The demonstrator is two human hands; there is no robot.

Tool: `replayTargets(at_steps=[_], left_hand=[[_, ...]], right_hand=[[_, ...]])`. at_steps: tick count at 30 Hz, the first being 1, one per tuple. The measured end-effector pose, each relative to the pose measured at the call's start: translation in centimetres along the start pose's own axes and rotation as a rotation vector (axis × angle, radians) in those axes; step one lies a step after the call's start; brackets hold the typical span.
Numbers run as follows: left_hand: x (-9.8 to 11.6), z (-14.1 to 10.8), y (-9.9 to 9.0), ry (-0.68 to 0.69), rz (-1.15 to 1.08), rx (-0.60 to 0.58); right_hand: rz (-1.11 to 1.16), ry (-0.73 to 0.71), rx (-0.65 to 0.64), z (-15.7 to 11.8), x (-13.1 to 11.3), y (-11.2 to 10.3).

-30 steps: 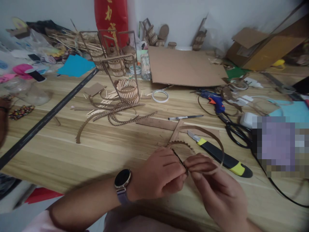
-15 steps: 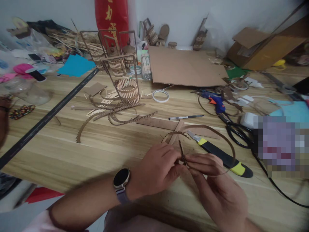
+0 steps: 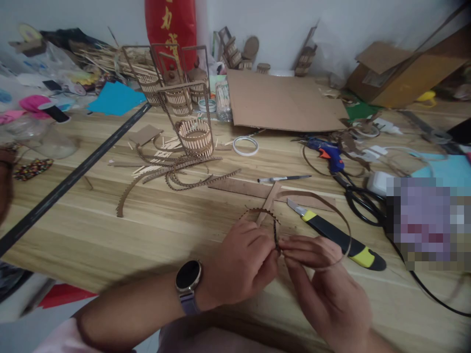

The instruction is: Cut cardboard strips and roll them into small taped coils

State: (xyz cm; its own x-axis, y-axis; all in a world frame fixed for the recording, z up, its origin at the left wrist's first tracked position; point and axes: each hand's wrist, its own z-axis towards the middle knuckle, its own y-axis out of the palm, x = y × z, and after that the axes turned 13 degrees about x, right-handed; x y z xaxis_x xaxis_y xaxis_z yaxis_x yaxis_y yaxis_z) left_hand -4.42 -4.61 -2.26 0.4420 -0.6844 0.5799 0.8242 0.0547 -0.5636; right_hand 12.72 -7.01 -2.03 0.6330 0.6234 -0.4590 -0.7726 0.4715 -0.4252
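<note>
My left hand (image 3: 245, 262), a watch on its wrist, is closed with its fingertips pinching a thin brown cardboard strip (image 3: 342, 215). Facing it, my right hand (image 3: 326, 282) pinches the same strip between thumb and fingers. One part of the strip loops out to the right over the back of the right hand; a toothed part arcs up behind the left hand. The exact pinch spot is partly hidden by the fingers. Just right of the hands lies a utility knife (image 3: 342, 238) with its blade out. Flat cardboard pieces (image 3: 235, 188) and a pen (image 3: 283, 178) lie beyond.
Several toothed cardboard strips (image 3: 125, 196) lie curled at left centre. Behind them stands a small stick basket (image 3: 196, 139) with a tall handle. A glue gun (image 3: 331, 154), a roll of tape (image 3: 245, 145), a large cardboard sheet (image 3: 283, 100) and a long dark strip (image 3: 77, 169) are around.
Both hands have shifted slightly, the fingertips closer together. The toothed part of the strip now bends in a higher arc behind the left hand, and the right loop has drawn in a little.
</note>
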Motion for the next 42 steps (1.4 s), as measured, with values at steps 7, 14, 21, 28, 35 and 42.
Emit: replayTargets(at_steps=[7,14,21,28,35,42], left_hand=[[-0.3,0.6,-0.5,-0.022,-0.126,-0.089],[-0.3,0.5,-0.3,-0.081,-0.16,-0.058],[-0.9,1.1,-0.8,-0.267,-0.043,0.037],[-1.5,1.5,-1.1,-0.339,-0.002,0.078],[-2.1,1.5,-0.8,-0.202,0.218,0.142],[-2.5,1.4,-0.7,-0.032,0.353,0.138]], right_hand=[[0.119,0.232,0.015,-0.6,0.1,-0.3],[0.194,0.32,0.004,-0.4,0.3,0.1],[-0.341,-0.009,-0.234,0.4,5.4,-1.2],[-0.673,0.0,-0.372,-0.8,11.1,-2.4],[-0.305,0.135,-0.544,1.4,6.7,-2.9],[-0.026,0.178,-0.684,3.4,2.0,-3.8]])
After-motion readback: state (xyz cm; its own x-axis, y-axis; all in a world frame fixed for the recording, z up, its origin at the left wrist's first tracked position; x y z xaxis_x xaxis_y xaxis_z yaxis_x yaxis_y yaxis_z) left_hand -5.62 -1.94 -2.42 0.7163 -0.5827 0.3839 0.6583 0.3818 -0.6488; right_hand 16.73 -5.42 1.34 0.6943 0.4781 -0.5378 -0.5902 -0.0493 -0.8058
